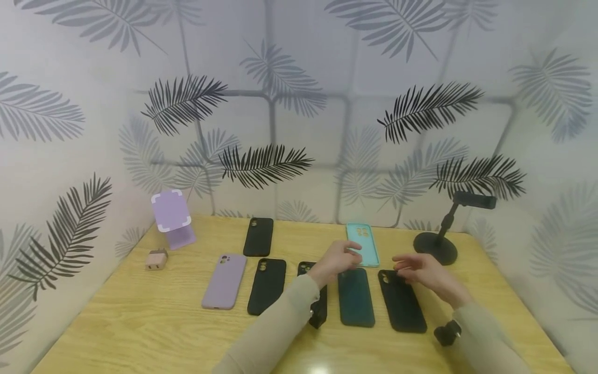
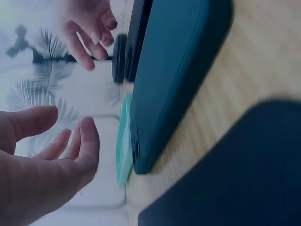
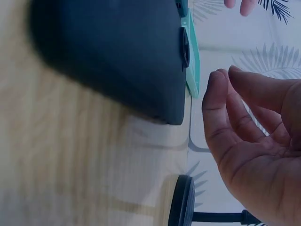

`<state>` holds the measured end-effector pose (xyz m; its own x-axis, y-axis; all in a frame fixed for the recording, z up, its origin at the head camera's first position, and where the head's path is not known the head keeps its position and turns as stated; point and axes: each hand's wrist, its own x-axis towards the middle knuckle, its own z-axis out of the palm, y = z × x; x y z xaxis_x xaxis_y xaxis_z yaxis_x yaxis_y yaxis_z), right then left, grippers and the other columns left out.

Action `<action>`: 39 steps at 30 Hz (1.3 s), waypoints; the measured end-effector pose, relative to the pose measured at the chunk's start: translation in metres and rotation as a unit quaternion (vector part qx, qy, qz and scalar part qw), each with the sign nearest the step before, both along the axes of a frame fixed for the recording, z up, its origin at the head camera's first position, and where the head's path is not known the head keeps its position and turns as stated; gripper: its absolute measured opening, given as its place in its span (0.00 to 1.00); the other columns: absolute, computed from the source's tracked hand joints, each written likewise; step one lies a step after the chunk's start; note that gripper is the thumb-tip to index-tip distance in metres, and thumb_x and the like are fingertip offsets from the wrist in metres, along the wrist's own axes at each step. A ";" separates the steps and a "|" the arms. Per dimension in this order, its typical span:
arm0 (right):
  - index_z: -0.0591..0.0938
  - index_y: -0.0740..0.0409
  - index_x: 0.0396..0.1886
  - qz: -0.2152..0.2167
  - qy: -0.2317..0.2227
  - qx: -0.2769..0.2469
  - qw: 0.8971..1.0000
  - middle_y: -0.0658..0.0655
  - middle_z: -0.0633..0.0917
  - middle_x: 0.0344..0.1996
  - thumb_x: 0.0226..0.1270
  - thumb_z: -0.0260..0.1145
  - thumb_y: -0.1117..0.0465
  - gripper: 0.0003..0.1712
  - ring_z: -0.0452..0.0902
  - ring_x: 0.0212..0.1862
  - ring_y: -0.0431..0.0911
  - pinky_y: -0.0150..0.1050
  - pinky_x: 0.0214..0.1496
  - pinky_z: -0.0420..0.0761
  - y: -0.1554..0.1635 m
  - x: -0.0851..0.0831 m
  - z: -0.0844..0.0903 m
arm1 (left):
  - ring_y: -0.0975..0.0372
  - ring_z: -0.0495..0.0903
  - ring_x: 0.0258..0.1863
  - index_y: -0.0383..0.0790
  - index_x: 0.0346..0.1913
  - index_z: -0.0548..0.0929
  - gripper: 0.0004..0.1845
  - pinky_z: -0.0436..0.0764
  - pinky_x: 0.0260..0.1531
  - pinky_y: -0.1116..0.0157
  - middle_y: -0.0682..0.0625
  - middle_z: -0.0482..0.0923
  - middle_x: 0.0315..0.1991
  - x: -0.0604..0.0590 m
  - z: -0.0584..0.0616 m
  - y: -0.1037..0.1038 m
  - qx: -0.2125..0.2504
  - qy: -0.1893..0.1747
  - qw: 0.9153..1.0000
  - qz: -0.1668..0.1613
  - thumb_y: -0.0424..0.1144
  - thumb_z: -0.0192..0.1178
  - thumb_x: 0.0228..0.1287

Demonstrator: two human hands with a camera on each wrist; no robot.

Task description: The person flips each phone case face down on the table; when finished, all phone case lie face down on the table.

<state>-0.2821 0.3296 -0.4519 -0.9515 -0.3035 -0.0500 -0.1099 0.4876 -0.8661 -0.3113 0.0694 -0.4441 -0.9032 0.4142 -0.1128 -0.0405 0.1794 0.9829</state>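
Note:
My left hand (image 1: 335, 261) hovers over the row of phone cases, its fingers loosely bent and nothing in them. Close under it lie a dark teal case (image 1: 356, 301) and the lower edge of a turquoise case (image 1: 368, 248). Part of a black case (image 1: 322, 293) is hidden by my left forearm. On the other side, my right hand (image 1: 422, 271) is held above the top end of another black case (image 1: 404, 306). In the right wrist view, the thumb and index fingertip (image 3: 217, 77) come close together with no object between them.
To the left lie a lilac case (image 1: 225, 283) and two more black cases, one nearer (image 1: 267, 288) and one farther back (image 1: 258, 238). A pink plug adapter (image 1: 156, 259) and a lilac stand (image 1: 172, 212) sit at far left. A black stand (image 1: 434, 248) rises behind my right hand.

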 end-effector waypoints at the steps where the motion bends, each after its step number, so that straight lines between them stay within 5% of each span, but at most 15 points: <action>1: 0.71 0.75 0.64 0.000 0.003 -0.007 1.000 0.74 0.81 0.52 0.68 0.63 0.69 0.27 0.82 0.51 0.52 0.39 0.45 0.86 -0.003 -0.003 0.000 | 0.46 0.80 0.54 0.37 0.62 0.77 0.19 0.79 0.57 0.51 0.38 0.79 0.56 -0.003 -0.001 -0.002 0.005 0.002 1.000 0.006 0.31 0.58 0.69; 5: 0.72 0.74 0.63 -0.012 0.017 -0.016 1.000 0.74 0.81 0.52 0.67 0.64 0.69 0.26 0.82 0.53 0.56 0.39 0.49 0.85 -0.015 -0.015 0.001 | 0.48 0.78 0.58 0.34 0.65 0.73 0.22 0.78 0.59 0.52 0.34 0.73 0.63 -0.013 -0.002 -0.005 0.014 -0.001 1.000 0.023 0.30 0.58 0.69; 15: 0.72 0.76 0.63 -0.027 0.028 0.016 0.999 0.74 0.77 0.59 0.69 0.62 0.69 0.25 0.75 0.61 0.64 0.46 0.57 0.82 -0.028 -0.034 -0.002 | 0.43 0.67 0.67 0.37 0.69 0.69 0.28 0.68 0.65 0.42 0.40 0.67 0.69 -0.020 -0.005 -0.009 -0.051 -0.046 0.997 0.046 0.37 0.60 0.68; 26: 0.71 0.78 0.63 -0.003 0.004 0.029 1.000 0.76 0.74 0.61 0.70 0.59 0.69 0.25 0.74 0.61 0.65 0.51 0.58 0.81 -0.031 -0.042 -0.009 | 0.43 0.62 0.71 0.29 0.70 0.66 0.28 0.66 0.69 0.45 0.37 0.63 0.71 -0.027 -0.012 -0.009 -0.065 -0.032 0.997 0.028 0.31 0.55 0.69; 29: 0.71 0.78 0.64 0.002 0.000 0.030 1.000 0.76 0.75 0.61 0.69 0.59 0.68 0.26 0.75 0.60 0.63 0.51 0.58 0.81 -0.030 -0.047 -0.008 | 0.55 0.79 0.42 0.28 0.43 0.78 0.07 0.79 0.46 0.59 0.44 0.79 0.42 -0.032 -0.011 -0.005 -0.071 -0.027 0.997 0.020 0.30 0.54 0.68; 31: 0.70 0.78 0.64 0.010 -0.008 0.020 1.000 0.76 0.74 0.61 0.70 0.59 0.69 0.26 0.76 0.59 0.63 0.50 0.57 0.82 -0.030 -0.048 -0.008 | 0.62 0.68 0.21 0.30 0.33 0.75 0.05 0.71 0.27 0.66 0.51 0.70 0.23 -0.033 -0.011 -0.003 -0.073 -0.025 0.997 0.018 0.29 0.54 0.68; 33: 0.69 0.78 0.64 0.015 -0.017 0.010 1.000 0.77 0.74 0.61 0.70 0.59 0.69 0.26 0.77 0.59 0.62 0.49 0.56 0.83 -0.031 -0.049 -0.008 | 0.63 0.51 0.15 0.34 0.30 0.71 0.08 0.58 0.21 0.66 0.53 0.56 0.18 -0.034 -0.011 0.000 -0.076 -0.028 0.997 0.017 0.29 0.53 0.68; 34: 0.69 0.79 0.64 0.020 -0.020 0.008 1.000 0.78 0.73 0.61 0.70 0.59 0.69 0.26 0.77 0.58 0.62 0.49 0.56 0.83 -0.032 -0.050 -0.008 | 0.64 0.54 0.16 0.31 0.36 0.75 0.04 0.60 0.21 0.67 0.53 0.60 0.19 -0.034 -0.011 0.001 -0.075 -0.030 0.997 0.020 0.29 0.53 0.69; 37: 0.69 0.79 0.64 0.017 -0.031 0.006 0.999 0.78 0.73 0.62 0.71 0.59 0.69 0.26 0.78 0.58 0.61 0.47 0.55 0.84 -0.036 -0.051 -0.008 | 0.61 0.76 0.31 0.28 0.61 0.73 0.19 0.79 0.36 0.63 0.47 0.77 0.39 -0.031 -0.010 0.002 -0.060 -0.047 0.996 0.041 0.30 0.55 0.69; 39: 0.68 0.79 0.65 0.013 -0.037 0.009 0.999 0.79 0.72 0.62 0.71 0.58 0.68 0.26 0.78 0.58 0.60 0.47 0.55 0.84 -0.037 -0.052 -0.007 | 0.55 0.78 0.49 0.29 0.62 0.73 0.21 0.80 0.52 0.56 0.43 0.76 0.53 -0.029 -0.008 0.003 -0.049 -0.061 0.995 0.057 0.31 0.57 0.68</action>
<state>-0.3341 0.2925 -0.4592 -0.9367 -0.3270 -0.1255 -0.0590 0.5005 -0.8638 -0.3407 0.0723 -0.4517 -0.9207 0.2919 -0.2590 -0.1837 0.2613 0.9476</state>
